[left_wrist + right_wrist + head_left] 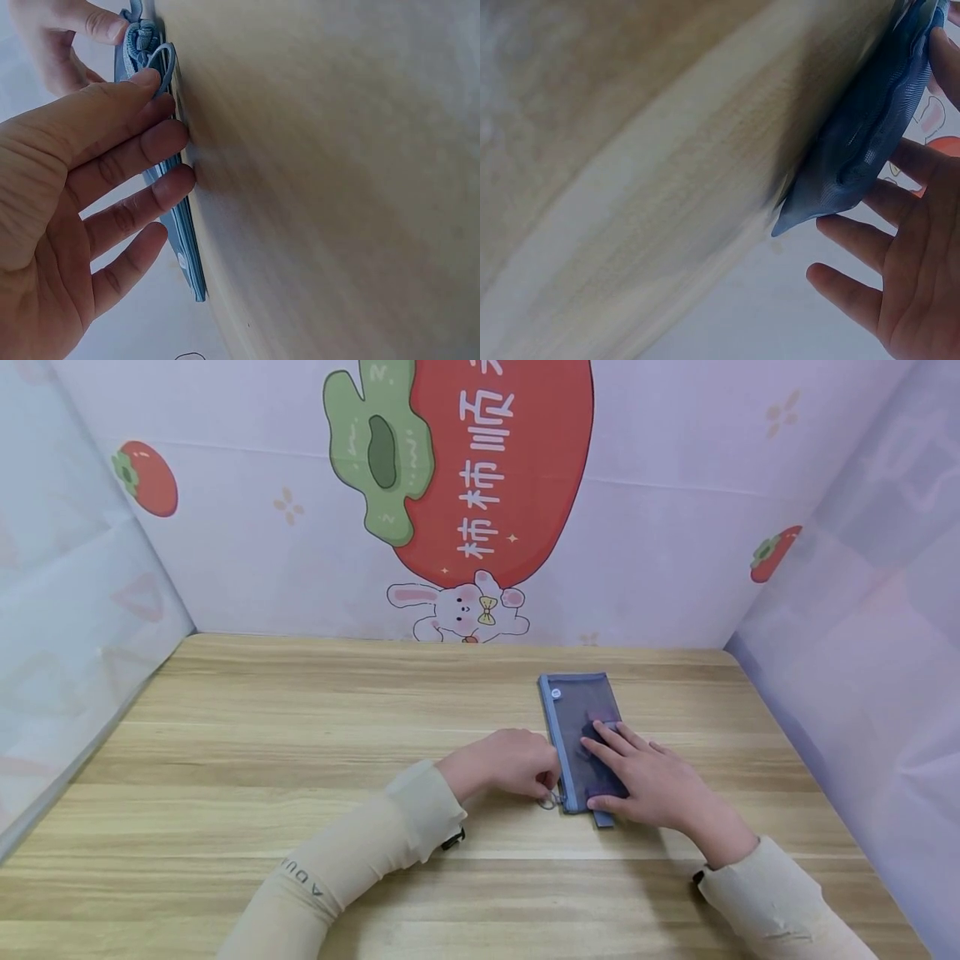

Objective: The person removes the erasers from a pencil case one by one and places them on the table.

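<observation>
A dark blue mesh zipper pouch [583,697] lies flat on the table, right of centre, with a lighter blue zipper [554,727] along its left edge. My left hand [517,763] is at the pouch's near left corner. Between thumb and index finger it pinches the zipper's cord loop pull [166,54], while its other fingers extend beside the pouch edge. My right hand [654,783] rests on the right part of the pouch with fingers spread and straight. Something darker shows through the mesh under those fingertips; its kind is unclear.
The wood-grain table [315,710] spreads on both sides of the pouch. A printed backdrop [660,510] with a persimmon and a rabbit stands at the far edge, and pale sheets [67,610] hang at both sides. A small blue tab [603,819] sticks out at the pouch's near end.
</observation>
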`<state>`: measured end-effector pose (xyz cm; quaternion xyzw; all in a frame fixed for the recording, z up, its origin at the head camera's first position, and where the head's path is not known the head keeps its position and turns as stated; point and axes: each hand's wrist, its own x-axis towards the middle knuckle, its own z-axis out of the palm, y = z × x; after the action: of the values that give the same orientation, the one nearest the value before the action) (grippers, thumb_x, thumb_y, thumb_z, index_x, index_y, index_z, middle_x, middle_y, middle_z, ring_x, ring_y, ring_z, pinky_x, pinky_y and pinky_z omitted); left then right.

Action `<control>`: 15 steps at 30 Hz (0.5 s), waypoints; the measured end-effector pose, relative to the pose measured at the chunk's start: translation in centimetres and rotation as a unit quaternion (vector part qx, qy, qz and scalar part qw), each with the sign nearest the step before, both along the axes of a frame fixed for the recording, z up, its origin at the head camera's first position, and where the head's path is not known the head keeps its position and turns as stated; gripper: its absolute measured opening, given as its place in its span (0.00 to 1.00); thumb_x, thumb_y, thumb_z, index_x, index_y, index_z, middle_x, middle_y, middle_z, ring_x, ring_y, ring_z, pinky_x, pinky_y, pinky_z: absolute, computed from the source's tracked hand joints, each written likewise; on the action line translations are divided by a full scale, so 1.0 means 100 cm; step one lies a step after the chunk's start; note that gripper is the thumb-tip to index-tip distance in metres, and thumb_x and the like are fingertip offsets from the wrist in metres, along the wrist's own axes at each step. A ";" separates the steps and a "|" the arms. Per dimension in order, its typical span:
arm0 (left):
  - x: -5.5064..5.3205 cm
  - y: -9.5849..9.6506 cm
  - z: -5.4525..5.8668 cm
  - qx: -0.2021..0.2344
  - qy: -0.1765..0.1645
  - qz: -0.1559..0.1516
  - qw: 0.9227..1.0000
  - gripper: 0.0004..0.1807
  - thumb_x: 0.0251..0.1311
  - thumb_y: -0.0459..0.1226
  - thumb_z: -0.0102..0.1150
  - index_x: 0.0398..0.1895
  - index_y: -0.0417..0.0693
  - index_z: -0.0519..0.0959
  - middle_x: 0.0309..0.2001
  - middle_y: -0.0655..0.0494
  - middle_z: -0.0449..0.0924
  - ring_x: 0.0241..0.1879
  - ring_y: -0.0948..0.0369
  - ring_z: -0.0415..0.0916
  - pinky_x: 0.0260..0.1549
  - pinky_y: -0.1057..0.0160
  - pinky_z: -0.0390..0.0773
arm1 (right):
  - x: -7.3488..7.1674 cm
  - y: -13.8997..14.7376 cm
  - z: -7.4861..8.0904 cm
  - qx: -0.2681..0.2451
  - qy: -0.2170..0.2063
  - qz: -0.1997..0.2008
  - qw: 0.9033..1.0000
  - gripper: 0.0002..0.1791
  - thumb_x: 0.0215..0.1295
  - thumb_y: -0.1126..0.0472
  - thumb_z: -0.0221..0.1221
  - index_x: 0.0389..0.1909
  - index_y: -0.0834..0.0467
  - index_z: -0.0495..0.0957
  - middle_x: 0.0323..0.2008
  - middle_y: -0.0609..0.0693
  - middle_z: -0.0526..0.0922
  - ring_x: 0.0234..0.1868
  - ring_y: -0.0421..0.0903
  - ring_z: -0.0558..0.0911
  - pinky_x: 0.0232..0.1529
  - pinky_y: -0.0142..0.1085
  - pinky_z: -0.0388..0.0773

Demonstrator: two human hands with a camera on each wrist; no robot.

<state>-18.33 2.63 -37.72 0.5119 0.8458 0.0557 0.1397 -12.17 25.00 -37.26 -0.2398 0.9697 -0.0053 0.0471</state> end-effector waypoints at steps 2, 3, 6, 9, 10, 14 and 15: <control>0.000 0.001 0.001 0.001 -0.003 -0.002 1.000 0.05 0.63 0.44 0.64 0.33 0.57 0.87 0.29 0.67 0.82 0.29 0.70 0.75 0.32 0.71 0.75 | 0.001 0.000 0.000 0.000 0.003 0.000 1.000 0.45 0.61 0.34 0.60 0.74 0.50 0.63 0.76 0.58 0.59 0.74 0.65 0.62 0.60 0.67 0.68; -0.001 0.001 0.001 0.001 -0.003 -0.004 1.000 0.05 0.63 0.44 0.64 0.33 0.57 0.87 0.30 0.67 0.82 0.30 0.70 0.75 0.32 0.71 0.75 | 0.001 0.001 0.000 0.000 0.003 0.000 1.000 0.45 0.61 0.34 0.60 0.74 0.50 0.63 0.76 0.57 0.59 0.74 0.65 0.62 0.60 0.67 0.68; -0.002 0.002 0.001 0.000 -0.006 -0.009 1.000 0.05 0.64 0.43 0.64 0.34 0.56 0.87 0.30 0.66 0.82 0.30 0.69 0.75 0.33 0.71 0.74 | 0.002 0.001 -0.001 0.001 0.005 -0.001 1.000 0.44 0.60 0.34 0.61 0.74 0.50 0.64 0.76 0.57 0.59 0.74 0.65 0.62 0.59 0.67 0.69; -0.003 0.002 0.001 -0.001 -0.006 -0.015 1.000 0.05 0.64 0.43 0.64 0.34 0.56 0.87 0.30 0.66 0.82 0.31 0.69 0.75 0.34 0.71 0.74 | 0.001 0.000 -0.001 0.004 0.007 0.002 1.000 0.44 0.60 0.34 0.62 0.73 0.50 0.65 0.76 0.57 0.61 0.73 0.65 0.63 0.59 0.66 0.70; -0.004 0.003 0.000 -0.001 -0.006 -0.018 1.000 0.05 0.64 0.43 0.64 0.34 0.56 0.87 0.30 0.66 0.82 0.31 0.69 0.75 0.34 0.72 0.74 | 0.001 0.000 -0.001 0.004 0.009 0.004 1.000 0.44 0.59 0.34 0.62 0.73 0.50 0.66 0.75 0.57 0.61 0.73 0.66 0.63 0.58 0.65 0.71; -0.008 0.004 0.000 -0.003 -0.008 -0.026 1.000 0.04 0.64 0.42 0.63 0.33 0.56 0.86 0.30 0.66 0.82 0.31 0.69 0.75 0.33 0.71 0.74 | -0.003 0.000 -0.003 0.001 0.010 0.010 1.000 0.43 0.58 0.35 0.64 0.71 0.51 0.68 0.75 0.57 0.62 0.72 0.66 0.64 0.57 0.60 0.75; -0.009 0.004 -0.001 -0.004 -0.009 -0.026 1.000 0.05 0.64 0.41 0.63 0.32 0.56 0.86 0.30 0.66 0.81 0.31 0.68 0.75 0.33 0.71 0.74 | -0.004 0.000 -0.003 -0.002 0.007 0.009 1.000 0.43 0.58 0.35 0.64 0.71 0.51 0.68 0.75 0.57 0.62 0.72 0.66 0.64 0.56 0.59 0.75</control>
<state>-19.26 3.01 -37.80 0.5325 0.8312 0.0535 0.1505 -12.58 25.04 -37.57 -0.2488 0.9677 -0.0047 0.0399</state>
